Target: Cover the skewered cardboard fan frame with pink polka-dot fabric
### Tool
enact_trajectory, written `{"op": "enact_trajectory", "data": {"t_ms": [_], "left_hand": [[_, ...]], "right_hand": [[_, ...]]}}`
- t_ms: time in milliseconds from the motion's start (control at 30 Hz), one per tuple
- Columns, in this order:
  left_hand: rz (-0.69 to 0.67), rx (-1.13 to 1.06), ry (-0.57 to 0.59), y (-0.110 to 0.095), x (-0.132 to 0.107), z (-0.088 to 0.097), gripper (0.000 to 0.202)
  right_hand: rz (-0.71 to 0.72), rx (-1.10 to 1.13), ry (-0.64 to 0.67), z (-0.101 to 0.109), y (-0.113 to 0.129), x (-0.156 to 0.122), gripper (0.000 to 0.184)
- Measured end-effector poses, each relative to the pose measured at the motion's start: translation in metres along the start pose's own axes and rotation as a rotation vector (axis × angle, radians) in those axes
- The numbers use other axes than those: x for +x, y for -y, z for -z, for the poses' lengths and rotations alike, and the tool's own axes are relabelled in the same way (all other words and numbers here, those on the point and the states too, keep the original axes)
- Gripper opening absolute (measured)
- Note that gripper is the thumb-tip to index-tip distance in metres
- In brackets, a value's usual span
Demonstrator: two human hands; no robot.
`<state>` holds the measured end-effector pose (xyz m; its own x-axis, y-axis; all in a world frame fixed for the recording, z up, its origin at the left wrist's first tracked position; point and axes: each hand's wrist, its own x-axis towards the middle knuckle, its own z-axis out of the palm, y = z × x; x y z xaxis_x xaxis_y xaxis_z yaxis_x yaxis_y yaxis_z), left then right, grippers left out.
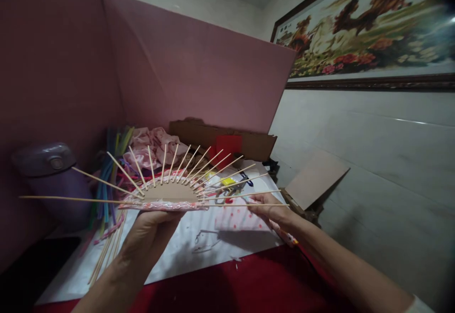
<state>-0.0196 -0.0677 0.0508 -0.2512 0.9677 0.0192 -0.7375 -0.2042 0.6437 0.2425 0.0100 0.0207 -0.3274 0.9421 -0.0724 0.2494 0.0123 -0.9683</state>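
My left hand (156, 225) is closed under the lower edge of a half-round cardboard piece (172, 192). Glossy pink-and-white wrapping runs along the rim of this piece, and thin wooden sticks (152, 166) fan out from it like rays. Two longer sticks reach far out to the left and right. On the right, my right hand (266, 206) has its fingers closed at the upper edge of a pale pink sheet with red dots (240, 220). Sticks from the fan cross in front of those fingers. Whether the sheet is cloth or paper I cannot tell.
Behind the fan lie crumpled pink cloth (149, 142), scissors (227, 195) and a yellow item (228, 181). Colored strips (103, 190) and loose sticks (103, 261) lie left, beside a purple bottle (53, 180). White paper (177, 261) covers part of the red tabletop (256, 280).
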Motion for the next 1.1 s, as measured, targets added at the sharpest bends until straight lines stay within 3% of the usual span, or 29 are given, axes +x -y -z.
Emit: {"op": "enact_trajectory", "data": {"t_ms": [300, 400, 500, 633, 700, 733, 767, 833, 900, 1000, 1100], "left_hand": [[-0.04, 0.017, 0.047, -0.002, 0.001, -0.001, 0.051], [-0.037, 0.041, 0.081, -0.003, 0.002, -0.004, 0.052], [-0.04, 0.033, 0.075, -0.003, 0.0, -0.005, 0.052], [-0.006, 0.055, 0.048, 0.001, -0.003, -0.002, 0.044], [-0.001, 0.066, 0.044, 0.004, -0.005, 0.001, 0.041], [0.001, 0.063, 0.045, 0.006, -0.005, 0.003, 0.04], [0.005, 0.053, 0.046, 0.008, -0.006, 0.005, 0.041], [0.038, 0.028, 0.063, 0.013, -0.008, 0.01, 0.043], [0.082, 0.015, 0.089, 0.018, -0.01, 0.015, 0.041], [0.121, 0.004, 0.115, 0.026, -0.013, 0.02, 0.041], [0.172, -0.012, 0.129, 0.033, -0.016, 0.024, 0.05]], "right_hand": [[-0.002, 0.12, 0.051, 0.0, 0.018, 0.003, 0.033], [0.048, -0.032, -0.002, 0.002, 0.02, 0.013, 0.03], [0.147, -0.313, -0.28, 0.017, 0.015, 0.022, 0.025], [0.13, -0.416, -0.613, 0.064, 0.016, 0.012, 0.017], [0.108, -0.414, -0.788, 0.089, 0.027, -0.001, 0.017], [0.107, -0.305, -0.901, 0.098, 0.036, -0.009, 0.017], [0.136, -0.143, -0.935, 0.104, 0.046, -0.016, 0.018], [0.18, -0.038, -0.866, 0.102, 0.07, -0.027, 0.017], [0.215, 0.14, -0.648, 0.084, 0.094, -0.033, 0.018], [0.204, 0.077, -0.298, 0.037, 0.12, -0.036, 0.027], [0.101, -0.014, 0.01, -0.014, 0.128, -0.033, 0.032]]}}
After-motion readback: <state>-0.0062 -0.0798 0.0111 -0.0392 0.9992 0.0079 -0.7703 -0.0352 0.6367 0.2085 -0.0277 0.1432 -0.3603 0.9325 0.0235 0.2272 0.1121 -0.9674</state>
